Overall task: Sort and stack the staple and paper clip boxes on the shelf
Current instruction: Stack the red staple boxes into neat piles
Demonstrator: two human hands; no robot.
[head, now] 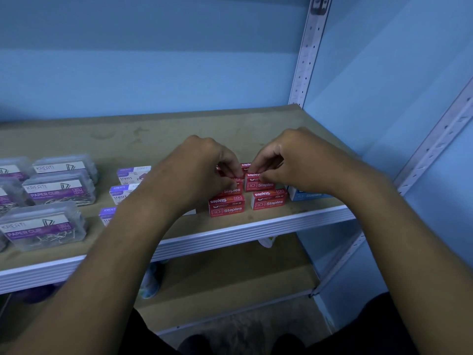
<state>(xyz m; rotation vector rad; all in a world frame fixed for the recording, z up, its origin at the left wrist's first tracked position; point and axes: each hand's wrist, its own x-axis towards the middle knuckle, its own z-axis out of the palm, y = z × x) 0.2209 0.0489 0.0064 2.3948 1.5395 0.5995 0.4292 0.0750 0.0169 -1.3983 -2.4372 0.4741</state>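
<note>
Fingers: While both hands work at the red boxes, the right hand (289, 160) pinches the top edge of an upper red staple box (259, 182) with curled fingers (266, 177); the left hand (204, 162) has its fingers (234, 170) curled onto the neighbouring red box (231, 190), which it mostly hides.
Red staple boxes: two more lie nearer, side by side at the shelf's front edge (226, 207) (268, 201); the pinched box sits behind or upon them, I cannot tell which. Another red one (246, 165) peeks out farther back.
Blue box: a pale blue staple box (304, 194) lies just right of the red group, partly under the right wrist.
Purple staple boxes: three purple-and-white ones (130, 174) stand in a row left of the red group, half covered by the left forearm.
Paper clip boxes: clear plastic ones (58, 190) are gathered at the far left of the shelf (256, 124).
Stage: likely squaring up the red pile; sorting looks partly done.
Risk: a light box pinched only at its edge could twist and land askew, nudging its neighbours.
Risk: the near boxes sit close to the lip, so a shove from a wrist could tip them to the lower shelf (230, 278).
Risk: the left forearm hangs over the purple row and could drag it out of line.
</note>
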